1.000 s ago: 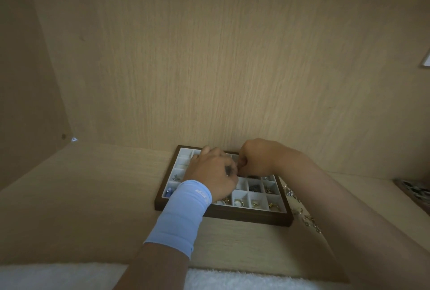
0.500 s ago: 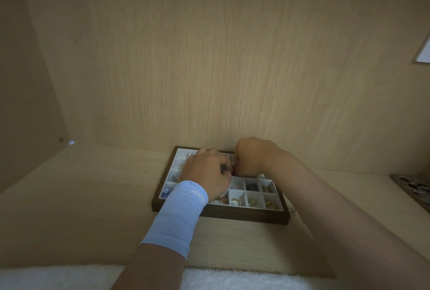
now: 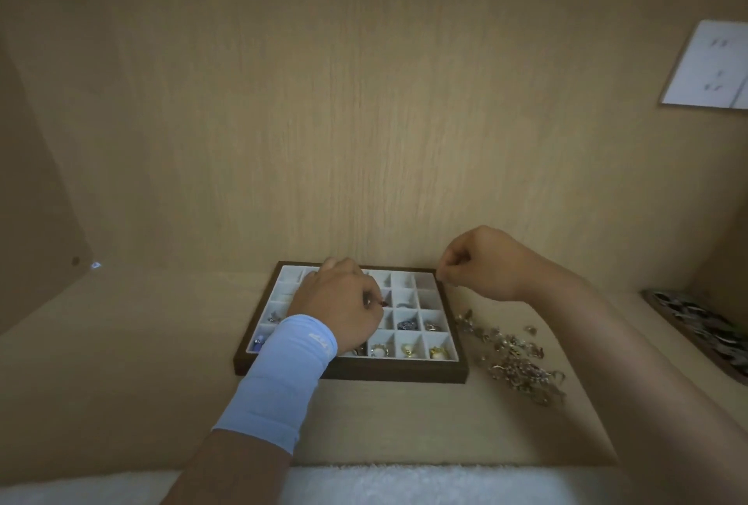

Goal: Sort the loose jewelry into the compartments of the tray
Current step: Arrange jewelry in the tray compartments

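Head view: the left hand (image 3: 340, 304) is over the middle of the tray (image 3: 404, 373), fingers pinching a small reddish piece (image 3: 381, 302) — apparently poised to drop it in. Above the tray's far-right corner the right hand (image 3: 481, 265) has its fingers curled tight — around what, I cannot tell.

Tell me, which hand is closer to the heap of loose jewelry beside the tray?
Right. The right hand hovers behind the heap of loose gold and silver jewelry, at the far right corner of the dark wooden tray; the left hand is over the tray's middle, farther off.
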`<state>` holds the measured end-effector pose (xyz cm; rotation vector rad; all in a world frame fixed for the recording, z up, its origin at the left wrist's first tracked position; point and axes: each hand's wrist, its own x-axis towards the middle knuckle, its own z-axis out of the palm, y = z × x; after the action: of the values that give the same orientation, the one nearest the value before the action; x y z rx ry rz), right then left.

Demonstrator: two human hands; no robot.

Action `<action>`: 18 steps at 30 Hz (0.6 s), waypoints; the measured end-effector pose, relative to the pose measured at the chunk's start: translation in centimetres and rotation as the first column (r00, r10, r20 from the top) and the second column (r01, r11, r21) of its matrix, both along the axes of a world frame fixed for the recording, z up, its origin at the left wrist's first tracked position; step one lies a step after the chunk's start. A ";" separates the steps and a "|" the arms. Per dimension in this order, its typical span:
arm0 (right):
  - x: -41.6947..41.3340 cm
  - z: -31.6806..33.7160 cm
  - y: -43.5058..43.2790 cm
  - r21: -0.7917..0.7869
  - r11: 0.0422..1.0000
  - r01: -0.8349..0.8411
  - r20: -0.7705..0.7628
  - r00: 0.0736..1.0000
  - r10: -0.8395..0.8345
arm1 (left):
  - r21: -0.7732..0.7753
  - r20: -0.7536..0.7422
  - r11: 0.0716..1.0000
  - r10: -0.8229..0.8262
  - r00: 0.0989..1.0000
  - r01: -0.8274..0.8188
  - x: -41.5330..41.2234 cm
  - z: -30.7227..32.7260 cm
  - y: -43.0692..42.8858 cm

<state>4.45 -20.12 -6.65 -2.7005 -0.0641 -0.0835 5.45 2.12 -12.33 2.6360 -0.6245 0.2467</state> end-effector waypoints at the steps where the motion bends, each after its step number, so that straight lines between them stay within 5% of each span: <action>1: -0.6 -0.1 -1.1 0.008 1.000 0.020 0.012 1.000 -0.020 | -0.008 0.022 1.000 0.001 1.000 -0.001 0.0 0.2 -0.3; 10: -2.7 -3.1 -7.7 0.054 0.997 0.061 -0.053 0.997 -0.058 | -0.115 -0.014 0.976 -0.186 0.982 0.183 -1.7 1.3 -8.4; 18: -2.6 -4.9 -6.5 -0.014 0.997 0.075 -0.056 0.996 -0.076 | 0.338 -0.044 0.934 -0.103 0.994 0.112 -0.5 1.3 -14.0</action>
<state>1.83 -26.66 -11.59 -2.7150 0.0546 -0.0302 4.92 -11.88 -11.08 2.9144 -0.8694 0.0759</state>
